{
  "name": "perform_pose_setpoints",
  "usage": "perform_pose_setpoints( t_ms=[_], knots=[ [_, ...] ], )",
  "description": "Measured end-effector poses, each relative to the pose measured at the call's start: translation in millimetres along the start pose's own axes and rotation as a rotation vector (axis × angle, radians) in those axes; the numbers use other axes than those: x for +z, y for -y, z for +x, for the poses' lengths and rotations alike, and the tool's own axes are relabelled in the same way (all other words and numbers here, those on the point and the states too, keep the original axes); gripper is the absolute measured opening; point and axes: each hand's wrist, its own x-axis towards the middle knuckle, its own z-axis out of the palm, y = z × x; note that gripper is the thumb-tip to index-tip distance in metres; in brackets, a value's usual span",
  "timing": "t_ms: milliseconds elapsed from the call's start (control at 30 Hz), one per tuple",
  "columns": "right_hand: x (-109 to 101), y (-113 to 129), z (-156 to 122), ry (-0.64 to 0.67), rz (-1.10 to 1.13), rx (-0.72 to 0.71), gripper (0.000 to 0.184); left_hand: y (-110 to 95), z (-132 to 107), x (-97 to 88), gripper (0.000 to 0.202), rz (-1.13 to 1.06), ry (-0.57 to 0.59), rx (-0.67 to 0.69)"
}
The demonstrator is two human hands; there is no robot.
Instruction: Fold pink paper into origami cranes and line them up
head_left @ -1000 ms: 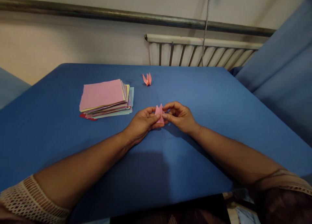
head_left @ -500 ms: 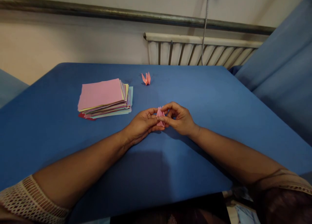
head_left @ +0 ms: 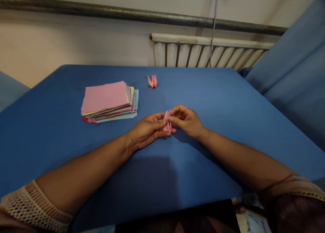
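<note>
A small piece of folded pink paper (head_left: 167, 125), with several layers and narrow points at its top, is held above the blue table. My left hand (head_left: 149, 130) grips its left side, the thumb on the front face and fingers behind and below. On the right, my right hand (head_left: 186, 120) pinches the paper's upper right edge between thumb and index finger. Parts of the paper are hidden by my fingers. Farther back stands a folded pink-orange paper crane (head_left: 152, 81) with upright points.
A stack of coloured paper sheets (head_left: 106, 99), pink on top, lies on the left of the blue table (head_left: 215, 97). Behind the table are a radiator (head_left: 193, 50) and a horizontal pipe (head_left: 114, 15) along the wall. Blue cloth (head_left: 297, 53) hangs at the right.
My right thumb has moved up from the lower front of the folded paper to its upper right edge, uncovering more of its lower layers. My left hand keeps its grip.
</note>
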Motion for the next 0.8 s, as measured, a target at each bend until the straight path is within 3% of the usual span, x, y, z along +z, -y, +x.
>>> perform_pose_setpoints(
  t_ms=[167, 333, 567, 800],
  knots=[
    [-3.0, 2.8, 0.2, 0.024, 0.052, 0.059, 0.030, -2.5, -0.6, 1.9, 0.021, -0.029, 0.029, -0.040],
    [-8.4, 4.5, 0.7, 0.052, 0.039, 0.061, 0.028, -2.0, 0.1, 0.1, 0.028, -0.026, 0.038, -0.041],
    [-13.4, 1.2, 4.9, 0.108, -0.016, 0.084, 0.030, 0.8, 1.7, -1.9, 0.035, 0.042, -0.016, 0.029],
    [-20.1, -3.2, 7.8, 0.075, -0.063, 0.089, 0.026, 0.2, 0.6, 3.8, 0.039, 0.069, -0.085, 0.028]
  ],
)
